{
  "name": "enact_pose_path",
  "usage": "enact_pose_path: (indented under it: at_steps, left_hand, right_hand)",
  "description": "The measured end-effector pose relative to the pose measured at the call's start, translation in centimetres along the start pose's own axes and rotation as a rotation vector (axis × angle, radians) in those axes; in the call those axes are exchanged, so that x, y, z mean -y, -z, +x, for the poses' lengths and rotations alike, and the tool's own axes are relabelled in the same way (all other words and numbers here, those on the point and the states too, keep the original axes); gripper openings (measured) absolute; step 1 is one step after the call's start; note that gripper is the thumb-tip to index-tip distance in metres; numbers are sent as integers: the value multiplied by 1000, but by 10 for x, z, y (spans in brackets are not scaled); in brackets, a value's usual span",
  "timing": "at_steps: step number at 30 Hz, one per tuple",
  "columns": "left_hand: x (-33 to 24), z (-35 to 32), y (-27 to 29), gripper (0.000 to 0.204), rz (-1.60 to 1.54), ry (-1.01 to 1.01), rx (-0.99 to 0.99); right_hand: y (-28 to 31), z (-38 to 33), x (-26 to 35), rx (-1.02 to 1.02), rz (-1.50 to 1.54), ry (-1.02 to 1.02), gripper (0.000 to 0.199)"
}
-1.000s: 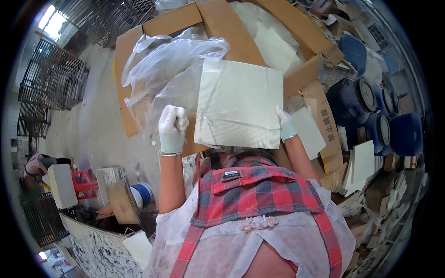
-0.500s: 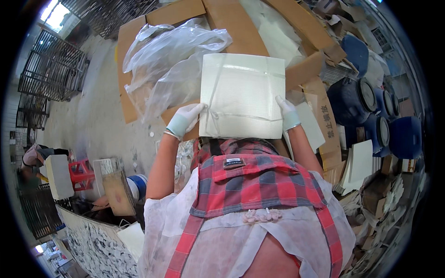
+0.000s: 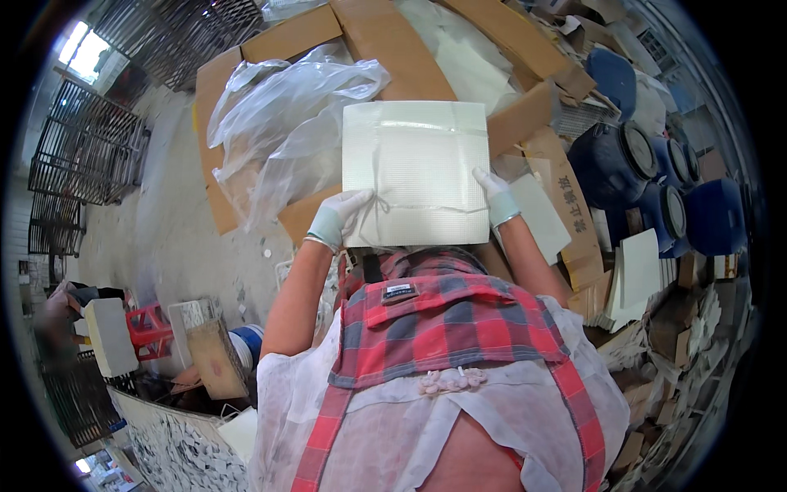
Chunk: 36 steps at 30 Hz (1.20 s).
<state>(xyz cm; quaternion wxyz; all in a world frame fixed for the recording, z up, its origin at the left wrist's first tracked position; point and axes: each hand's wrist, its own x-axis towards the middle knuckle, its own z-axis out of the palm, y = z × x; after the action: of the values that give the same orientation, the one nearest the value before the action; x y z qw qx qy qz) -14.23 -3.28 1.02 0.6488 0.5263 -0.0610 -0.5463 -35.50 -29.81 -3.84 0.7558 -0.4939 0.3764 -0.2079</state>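
While dark slatted racks [image 3: 86, 148] line the far left, another person [image 3: 61, 316] shows blurred just below them, beside a pale block [image 3: 111, 338]. Next comes a red stool [image 3: 150, 330], and under it, nearer the wearer, a tub [image 3: 176, 430] with a mottled black-and-white side. A worn board [image 3: 217, 365] leans at its far edge, with a blue-and-white bucket [image 3: 248, 344] just to the right. Bare grey floor [image 3: 172, 238] runs up beyond them to a crumpled clear bag [image 3: 287, 123], which lies over the left part of a large open box [image 3: 402, 57].

In the middle, the gloved left hand [image 3: 340, 217] grasps the lower left edge of a pale, square, gridded bundle [image 3: 418, 164], thumb toward its face. Clear bands [image 3: 422, 129] cross that face, with a knot near the left hand. The bundle is held up in front of the wearer's checked apron [image 3: 447, 320], between them and the box. The gloved right hand [image 3: 497, 197] grips its right edge, thumb on the face; the fingers behind are hidden. Farther right lie a white sheet [image 3: 539, 217], blue drums [image 3: 607, 160], white panels [image 3: 633, 279] standing at a slant, and heaped scraps [image 3: 652, 394].
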Motion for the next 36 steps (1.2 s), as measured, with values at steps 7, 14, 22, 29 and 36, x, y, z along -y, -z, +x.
enact_pose_path:
  at_steps: [7, 14, 22, 29, 36]
  left_hand:
    - [-11, 3, 8, 37, 173, 110, 68]
    - [-30, 1, -23, 50, 1232, -317, -313]
    - [-42, 1, -42, 44, 1414, -195, -172]
    - [-33, -18, -40, 32, 1383, -511, -201]
    - [-40, -52, -14, 23, 1505, -1004, -771]
  right_hand:
    - [-2, -5, -1, 34, 11, 14, 52]
    - [6, 5, -13, 53, 4, 51, 52]
    - [5, -2, -12, 48, 44, 39, 50]
    - [0, -5, -7, 78, 78, 14, 49]
    - [3, 0, -21, 93, 111, 10, 48]
